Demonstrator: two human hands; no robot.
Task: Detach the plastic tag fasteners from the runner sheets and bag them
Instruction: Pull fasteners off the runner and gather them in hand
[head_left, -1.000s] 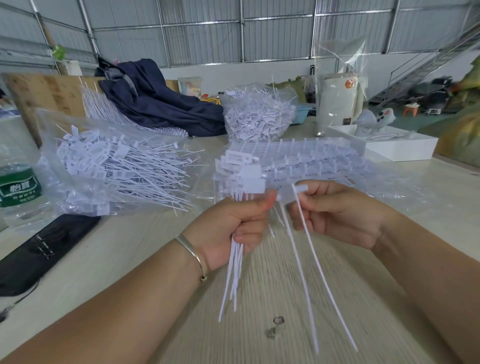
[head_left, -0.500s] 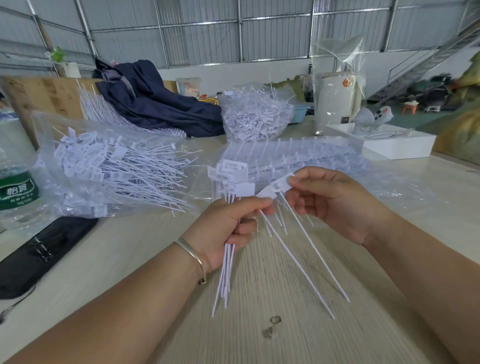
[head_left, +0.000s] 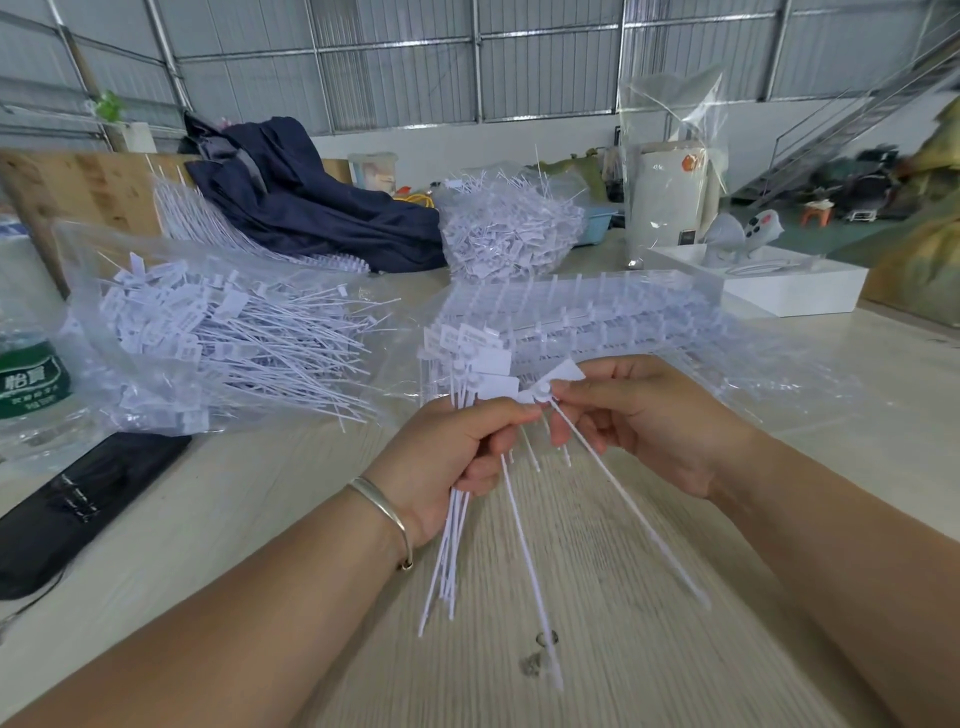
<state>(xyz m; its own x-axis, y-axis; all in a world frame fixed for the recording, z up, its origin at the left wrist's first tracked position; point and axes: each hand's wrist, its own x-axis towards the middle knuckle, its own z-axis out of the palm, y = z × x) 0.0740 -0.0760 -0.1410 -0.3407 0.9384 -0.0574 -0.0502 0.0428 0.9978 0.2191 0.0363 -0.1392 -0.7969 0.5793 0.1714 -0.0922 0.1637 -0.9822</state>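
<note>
My left hand (head_left: 457, 457) grips a bundle of white plastic tag fasteners (head_left: 449, 551), flat heads up and thin tails hanging toward the table. My right hand (head_left: 639, 415) pinches the head of one more fastener (head_left: 558, 376), held against the top of the bundle; its long tail (head_left: 634, 509) slants down to the right. Behind my hands lies a clear bag of runner sheets (head_left: 613, 322) with fasteners in rows. A clear bag of loose fasteners (head_left: 228, 338) lies at the left.
A heap of loose fasteners in plastic (head_left: 509, 228) sits at the back, beside dark blue cloth (head_left: 311, 202). A white tray (head_left: 795, 291), a green-labelled bottle (head_left: 31, 379) and a black pouch (head_left: 78, 499) are on the wooden table (head_left: 623, 649).
My right hand has brought its fastener leftward against the bundle in my left hand, and its tail has swung with it. My left hand has stayed nearly still.
</note>
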